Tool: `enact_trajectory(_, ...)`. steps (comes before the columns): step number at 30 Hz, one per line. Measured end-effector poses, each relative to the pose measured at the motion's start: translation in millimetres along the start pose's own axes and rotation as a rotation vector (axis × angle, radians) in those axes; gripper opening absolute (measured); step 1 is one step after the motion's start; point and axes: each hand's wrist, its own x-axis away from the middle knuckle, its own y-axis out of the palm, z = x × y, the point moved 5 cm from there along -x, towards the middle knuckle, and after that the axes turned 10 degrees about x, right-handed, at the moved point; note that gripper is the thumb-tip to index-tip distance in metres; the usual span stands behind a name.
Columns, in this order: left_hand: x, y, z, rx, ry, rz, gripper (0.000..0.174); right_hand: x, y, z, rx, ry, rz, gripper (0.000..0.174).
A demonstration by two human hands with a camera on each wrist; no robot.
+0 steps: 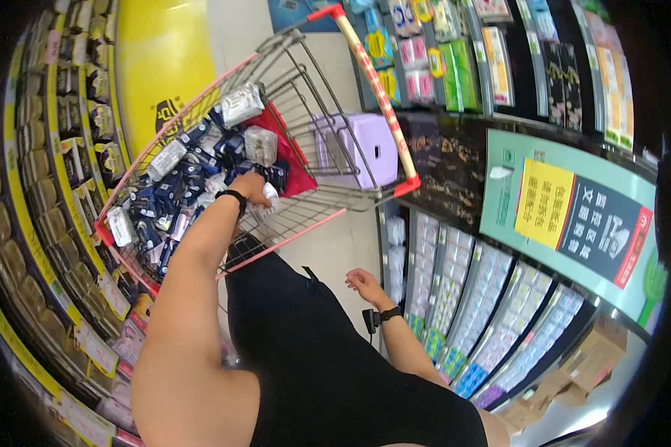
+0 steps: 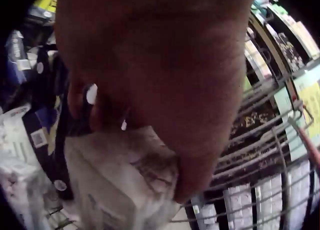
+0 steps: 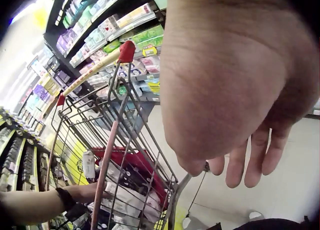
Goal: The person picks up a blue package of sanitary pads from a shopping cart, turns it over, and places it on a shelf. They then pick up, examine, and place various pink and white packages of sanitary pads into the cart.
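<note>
My left hand (image 1: 250, 188) reaches down into the shopping cart (image 1: 313, 231) and grips a white plastic-wrapped packet (image 2: 115, 185). In the left wrist view the thumb lies along one side of the packet and the fingertips sit at its top edge. Around it in the cart are many dark blue packs (image 1: 194, 160) and several white wrapped packs, one a pale clear-wrapped pack (image 1: 261, 145) just beyond the hand. Outside the cart, my right hand (image 1: 361, 283) hangs with loose fingers and nothing in it; in the right wrist view its fingers (image 3: 255, 165) point down over the floor.
A red panel (image 1: 291, 153) stands inside the cart near its handle (image 1: 373, 82). Against the cart's handle end is a purple stool (image 1: 369, 153). Stocked shelves (image 1: 60, 186) line the left, more racks the right, with a green sign (image 1: 499, 194) and cardboard boxes (image 1: 593, 354).
</note>
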Motion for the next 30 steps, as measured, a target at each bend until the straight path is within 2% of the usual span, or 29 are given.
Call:
enact_trajectory(2,14.7,-9.1,-13.2,0.293,0.031,0.026,0.074,-13.2,-15.3,-11.3,-0.01,-0.006,-0.006,0.023)
enact_trajectory(3,26.4,-16.7,-17.8,0.364,0.021,0.089,0.071,-21.3,-25.0,-19.4,-0.072,-0.022,-0.004,0.023)
enact_trajectory(5,59.6,-37.1,-17.9,0.47,-0.025,0.194,0.063,-37.4,-45.3,-49.5,-0.014,-0.115,-0.002,0.024)
enact_trajectory(6,66.5,-38.0,-26.1,0.538,0.032,0.322,0.064,-44.7,-53.9,-67.0,0.014,-0.165,-0.006,0.024)
enact_trajectory(9,140.1,-55.4,18.9,0.86,0.169,0.478,0.041,-60.2,-69.8,-132.4,0.163,-0.454,-0.052,0.025)
enact_trajectory(12,198.3,-44.4,66.7,0.91,0.24,0.66,0.041,-51.7,-70.9,-196.5,0.319,-0.635,-0.2,0.027)
enact_trajectory(13,218.5,-34.4,91.8,0.959,0.325,0.713,0.041,-44.9,-67.3,-211.2,0.3,-0.679,-0.269,0.028)
enact_trajectory(15,239.4,4.4,123.4,1.062,0.339,0.858,0.042,-28.3,-50.9,-236.2,0.28,-0.756,-0.429,0.031)
enact_trajectory(16,251.1,26.3,144.8,1.096,0.334,0.935,0.044,-15.4,-40.5,-242.0,0.193,-0.69,-0.577,0.033)
enact_trajectory(17,264.2,49.2,171.4,1.047,0.379,1.0,0.049,0.2,-30.5,-243.2,0.104,-0.607,-0.718,0.034)
enact_trajectory(18,278.4,75.4,198.1,0.885,0.345,1.19,0.053,9.2,-22.3,-239.2,0.015,-0.51,-0.852,0.036)
enact_trajectory(19,287.5,99.6,225.7,0.754,0.345,1.288,0.054,0.0,-12.6,-225.7,0.061,-0.435,-1.075,0.043)
enact_trajectory(20,295.7,122.8,249.4,0.615,0.343,1.378,0.056,4.1,-7.8,-214.8,0.071,-0.475,-1.034,0.045)
enact_trajectory(22,298.6,175.4,272.2,0.617,0.32,1.501,0.057,14.5,4.7,-194.0,0.087,-0.562,-0.95,0.05)
enact_trajectory(23,296.7,200.4,275.1,0.545,0.229,1.481,0.063,12.9,10.2,-178.3,0.109,-0.535,-0.968,0.05)
enact_trajectory(24,302.8,213.1,279.6,0.605,0.282,1.454,0.066,19.2,17.2,-164.8,0.036,-0.482,-1.002,0.056)
enact_trajectory(26,313.6,243.5,292.7,0.744,0.389,1.388,0.074,36.3,21.8,-144.8,0.079,-0.67,-1.037,0.072)
enact_trajectory(27,314.8,254.5,288.6,0.867,0.415,1.375,0.083,39.8,24.3,-133.1,0.126,-0.712,-1.064,0.076)
enact_trajectory(30,318.8,278.5,282.1,1.321,0.415,1.387,0.08,56.0,36.8,-123.0,0.188,-0.842,-1.127,0.087)
